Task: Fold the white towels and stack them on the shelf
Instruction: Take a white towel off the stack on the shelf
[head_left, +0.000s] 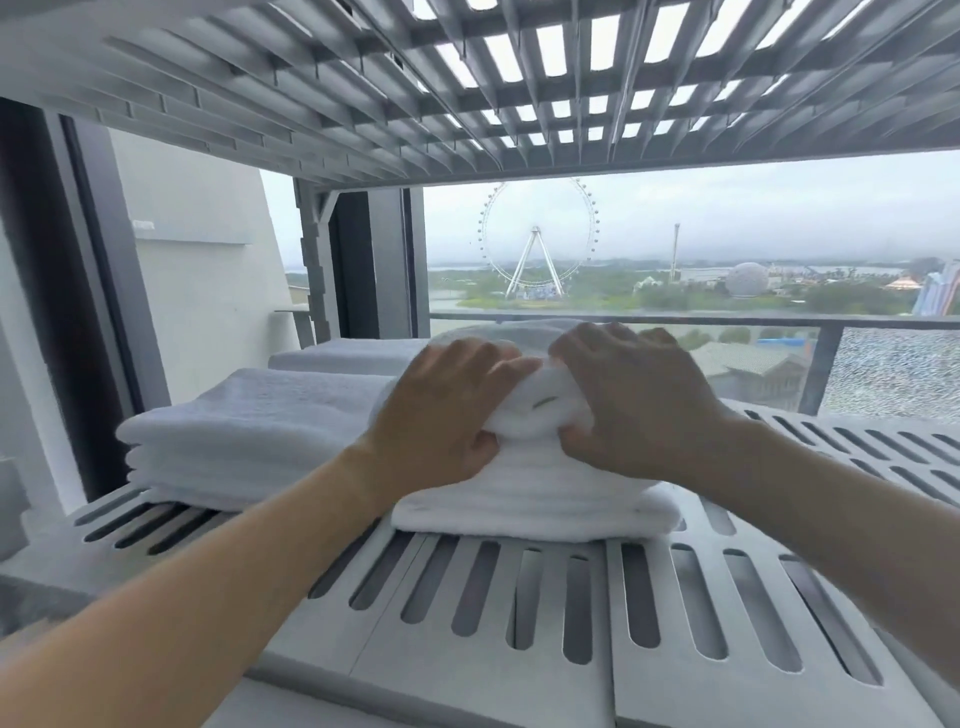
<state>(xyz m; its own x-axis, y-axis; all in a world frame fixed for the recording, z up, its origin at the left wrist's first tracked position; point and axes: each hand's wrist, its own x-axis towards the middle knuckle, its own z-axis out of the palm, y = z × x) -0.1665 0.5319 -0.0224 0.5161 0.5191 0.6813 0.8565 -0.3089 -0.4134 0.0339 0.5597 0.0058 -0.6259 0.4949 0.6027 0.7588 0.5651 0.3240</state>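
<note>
A folded white towel (535, 499) lies on the grey slotted shelf (545, 613), near its middle. My left hand (447, 410) and my right hand (634, 400) both rest on top of it, fingers curled into a bunched fold of the cloth between them. To the left sits a neat stack of folded white towels (244, 441), touching the one I hold. Behind that stack lies another folded white towel (348, 356). My hands hide the far part of the towel.
A second slotted shelf (467, 88) hangs close overhead. The shelf's right half (857, 452) shows bare slats. Dark window frames (88, 291) stand at the left. Behind the shelf is a glass balcony rail (826, 358) with a distant Ferris wheel.
</note>
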